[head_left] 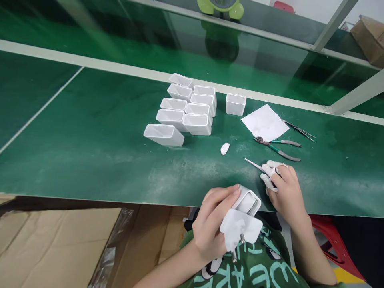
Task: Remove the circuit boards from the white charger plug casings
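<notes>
My left hand is wrapped round a white plastic housing, a hollow rectangular shell held near the table's front edge. Against it lies a flat white plate with two metal pins pointing down; whether the two are joined I cannot tell. My right hand wears white finger covers and has its fingers closed on a thin metal tool low over the table. Its pointed end sticks out to the left, and the fingers hide the rest. A small white scrap lies beyond my hands.
Several open white housings stand grouped ahead, with one apart to their right. White paper, pliers and tweezers lie at right. A white rail crosses the green table. Cardboard is below left.
</notes>
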Demonstrator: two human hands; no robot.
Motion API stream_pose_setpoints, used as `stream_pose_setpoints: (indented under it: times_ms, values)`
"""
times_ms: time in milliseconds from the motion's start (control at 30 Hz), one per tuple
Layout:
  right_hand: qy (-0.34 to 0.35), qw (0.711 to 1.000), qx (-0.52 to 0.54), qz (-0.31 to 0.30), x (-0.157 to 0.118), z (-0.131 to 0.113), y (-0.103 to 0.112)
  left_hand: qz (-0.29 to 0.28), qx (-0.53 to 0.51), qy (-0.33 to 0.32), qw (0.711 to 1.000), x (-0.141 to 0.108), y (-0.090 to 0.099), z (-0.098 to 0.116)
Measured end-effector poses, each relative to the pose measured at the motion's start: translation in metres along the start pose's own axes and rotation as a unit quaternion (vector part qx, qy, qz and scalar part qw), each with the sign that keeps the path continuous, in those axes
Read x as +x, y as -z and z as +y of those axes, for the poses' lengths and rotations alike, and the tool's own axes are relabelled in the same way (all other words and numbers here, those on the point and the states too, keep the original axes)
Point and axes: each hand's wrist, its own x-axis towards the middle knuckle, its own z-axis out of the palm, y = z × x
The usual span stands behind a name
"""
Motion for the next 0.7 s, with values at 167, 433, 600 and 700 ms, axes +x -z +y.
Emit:
stream_pose_setpoints:
  times_ms: [167,433,600,700]
  values:
    - [-0.031,0.997,0.021,0.064,-0.008,-0.013,0.015,0.018,0.033,0.006,0.999,0.0,0.0,0.0]
    - [0.019,0.997,0.051,-0.048,-0.062,-0.027,0.078,0.049,0.091,0.005,0.995,-0.001,-0.006,-0.001]
    - [0.044,0.997,0.018,-0.059,-0.064,-0.023,0.078,0.053,0.108,-0.027,0.992,0.0,-0.006,-0.004]
    - [0.012,0.999,0.007,-0.05,-0.061,-0.03,0.076,0.041,0.12,-0.042,0.991,0.002,-0.003,-0.006]
